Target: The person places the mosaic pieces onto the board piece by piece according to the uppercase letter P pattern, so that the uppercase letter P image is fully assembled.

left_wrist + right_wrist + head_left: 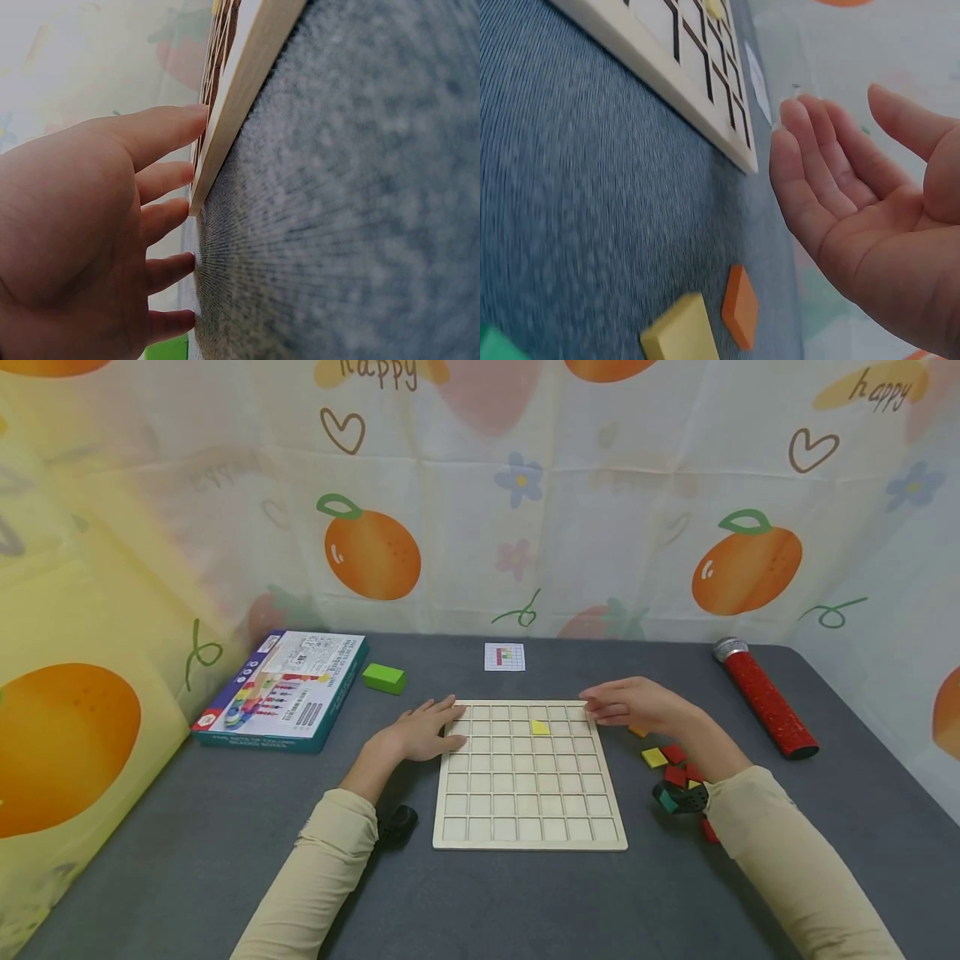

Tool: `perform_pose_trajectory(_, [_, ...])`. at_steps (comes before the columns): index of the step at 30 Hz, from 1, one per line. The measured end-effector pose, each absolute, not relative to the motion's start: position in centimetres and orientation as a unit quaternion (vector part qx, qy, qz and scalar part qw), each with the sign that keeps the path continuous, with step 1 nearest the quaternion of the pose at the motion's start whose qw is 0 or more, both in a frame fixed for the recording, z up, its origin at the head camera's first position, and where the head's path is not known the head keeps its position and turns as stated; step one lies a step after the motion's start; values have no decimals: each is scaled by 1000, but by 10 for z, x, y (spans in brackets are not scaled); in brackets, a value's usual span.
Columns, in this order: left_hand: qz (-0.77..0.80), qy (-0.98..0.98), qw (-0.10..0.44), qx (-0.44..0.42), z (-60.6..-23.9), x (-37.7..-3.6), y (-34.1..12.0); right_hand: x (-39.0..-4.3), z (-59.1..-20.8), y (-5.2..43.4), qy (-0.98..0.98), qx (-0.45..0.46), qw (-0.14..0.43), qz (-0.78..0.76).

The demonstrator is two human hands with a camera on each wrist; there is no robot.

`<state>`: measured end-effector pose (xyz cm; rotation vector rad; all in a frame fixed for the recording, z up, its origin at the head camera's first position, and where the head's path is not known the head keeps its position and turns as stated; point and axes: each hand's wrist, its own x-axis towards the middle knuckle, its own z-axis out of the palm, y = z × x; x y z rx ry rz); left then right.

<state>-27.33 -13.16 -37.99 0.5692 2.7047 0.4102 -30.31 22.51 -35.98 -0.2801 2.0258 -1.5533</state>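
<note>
A pale wooden grid board (528,785) lies flat on the table, with one yellow tile (540,727) in a cell of an upper row. My left hand (423,731) has its fingers spread, and the thumb and some fingertips touch the board's left edge. In the left wrist view the palm of that hand (82,217) shows nothing held. At the board's far right corner is my right hand (637,703), its fingers relaxed. The right wrist view shows this hand (870,195) holding nothing, with an orange tile (740,307) and a yellow tile (681,330) on the table nearby.
Several red tiles (675,775) and other colored tiles lie right of the board, partly under my right wrist. A red microphone (772,702) is farther right. Behind the board is a small pattern card (505,657). To the left are a green block (384,678) and a game box (288,685).
</note>
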Motion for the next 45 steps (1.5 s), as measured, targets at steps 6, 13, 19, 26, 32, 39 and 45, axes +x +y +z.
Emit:
perform_pose_trajectory(6, [146,954,171,200,-381,-274,-132,-302,-363,239,763,-93,263,-584])
perform_pose_trajectory(13, [148,953,170,204,-383,-275,-133,-298,-368,255,761,-91,247,-593])
perform_pose_trajectory(19, [150,953,171,201,-385,-276,-132,-296,-370,267,748,-77,233,-617])
perform_pose_trajectory(26, [151,952,171,205,-386,-275,-133,-294,-373,274,750,-55,208,-625])
perform_pose_trajectory(32, [153,951,171,205,-384,-274,-133,-292,-373,279,765,-30,190,-615])
perform_pose_trajectory(39, [151,952,171,203,-385,-274,-132,-290,-377,282,777,-27,186,-601])
perform_pose_trajectory(45, [149,953,172,201,-383,-275,-133,-283,-380,279,829,-50,153,-536])
